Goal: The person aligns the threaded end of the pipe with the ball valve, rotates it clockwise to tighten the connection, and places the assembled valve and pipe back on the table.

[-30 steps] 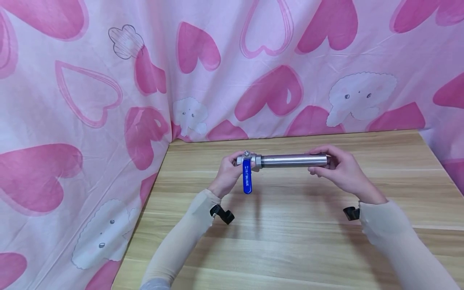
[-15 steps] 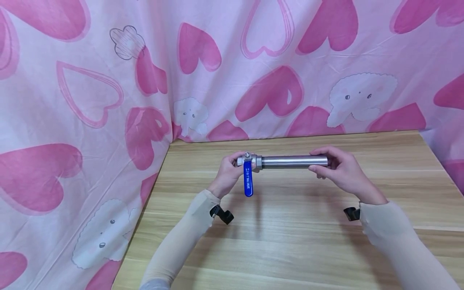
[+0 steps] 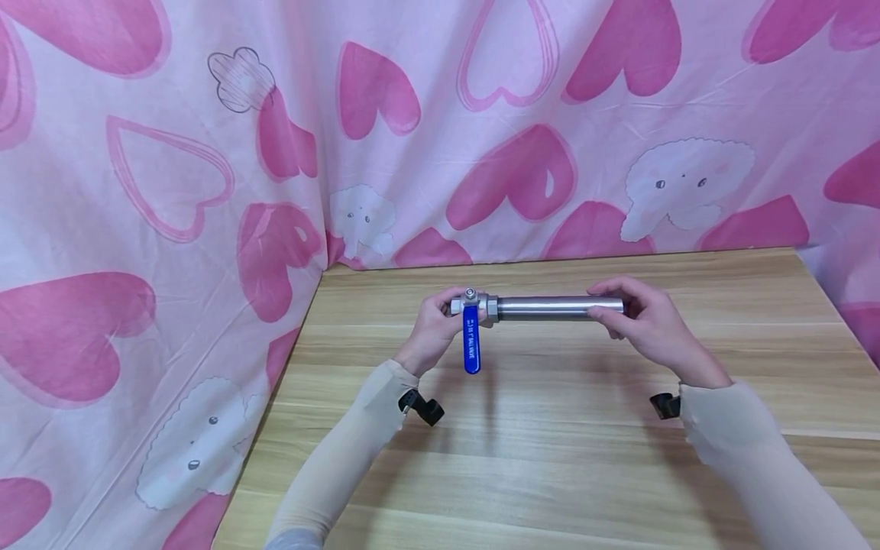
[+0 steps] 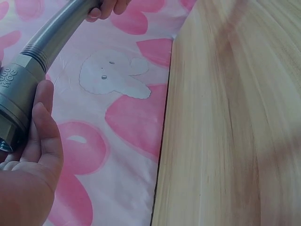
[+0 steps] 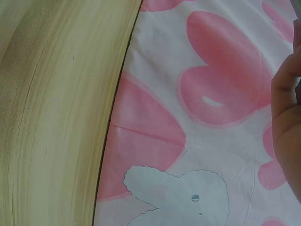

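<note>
A metal ball valve (image 3: 488, 308) with a blue lever handle (image 3: 470, 344) is held above the table in the head view. My left hand (image 3: 431, 332) grips the valve body, and the lever points toward me. From the valve's right side runs a straight steel pipe (image 3: 543, 308), level across the view. Fingers and thumb of my right hand (image 3: 649, 325) hold the pipe's far right end. Threads show where the pipe meets the valve (image 4: 21, 87) in the left wrist view. Only the edge of my right hand (image 5: 287, 108) appears in the right wrist view.
A wood-grain table (image 3: 550, 473) lies below both hands. Pink heart-patterned cloth (image 3: 426, 176) hangs along its back and left sides. Each wrist carries a small black mount (image 3: 429, 409).
The lever's lower end has swung slightly down and right. My right thumb and fingers have shifted around the pipe's end, while the left hand stays nearly still.
</note>
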A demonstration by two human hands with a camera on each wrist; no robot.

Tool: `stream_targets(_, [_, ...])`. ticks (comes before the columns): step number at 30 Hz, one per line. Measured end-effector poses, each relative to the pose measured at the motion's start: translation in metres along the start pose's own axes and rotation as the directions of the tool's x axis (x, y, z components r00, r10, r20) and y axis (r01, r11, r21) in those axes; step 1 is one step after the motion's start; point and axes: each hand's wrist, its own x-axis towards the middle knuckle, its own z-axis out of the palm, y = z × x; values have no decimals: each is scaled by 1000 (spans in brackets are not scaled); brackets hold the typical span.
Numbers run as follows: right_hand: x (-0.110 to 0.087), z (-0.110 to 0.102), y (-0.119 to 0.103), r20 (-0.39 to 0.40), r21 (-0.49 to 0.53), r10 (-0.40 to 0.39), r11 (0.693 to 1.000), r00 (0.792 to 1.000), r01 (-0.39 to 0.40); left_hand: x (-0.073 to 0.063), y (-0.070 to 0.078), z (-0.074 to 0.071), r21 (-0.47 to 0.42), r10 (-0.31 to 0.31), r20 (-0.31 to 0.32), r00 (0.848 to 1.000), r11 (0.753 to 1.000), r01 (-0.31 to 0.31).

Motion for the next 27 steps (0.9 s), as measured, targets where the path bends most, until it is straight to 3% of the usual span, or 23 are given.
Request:
stream_targets(14, [1,2,1,-3,-6,8,1000,1000,-8,-2,1,2,-70,8,20,1000,998,-7])
stream_targets(27, [-3,1,1,40,-18,62,998,997,-62,-4,3,3,-53,-12,2,1000,999,13])
